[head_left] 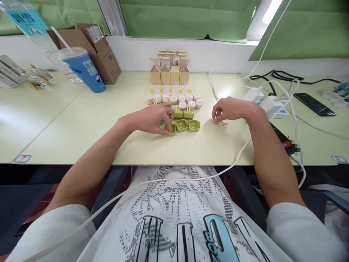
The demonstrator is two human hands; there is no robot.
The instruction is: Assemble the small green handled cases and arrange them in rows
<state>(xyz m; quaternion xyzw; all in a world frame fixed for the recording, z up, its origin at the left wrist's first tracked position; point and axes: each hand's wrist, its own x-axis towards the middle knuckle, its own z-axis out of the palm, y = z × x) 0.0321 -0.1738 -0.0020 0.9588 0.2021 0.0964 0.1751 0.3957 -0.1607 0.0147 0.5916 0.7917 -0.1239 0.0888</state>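
Observation:
My left hand [155, 118] has its thumb and fingers closed around the leftmost small green square dish [172, 130], partly hiding it. Beside that dish stand two more like it, a middle green dish [181, 126] and a right green dish [194, 126], their hollow sides up. Just behind them are green blocks with yellow loops [188, 114], some hidden by my left hand. Off to the right, my right hand [230, 108] pinches at a small group of cream-and-brown pieces [224, 124] on the table; what sits between its fingertips is too small to make out.
Several pale pink rounded pieces [182, 105] stand behind the green ones, backed by clear packs and small open cardboard boxes [174, 74]. A blue cup [88, 71] and brown carton [107, 65] are left. Chargers [274, 105], cables and a phone [315, 104] lie right.

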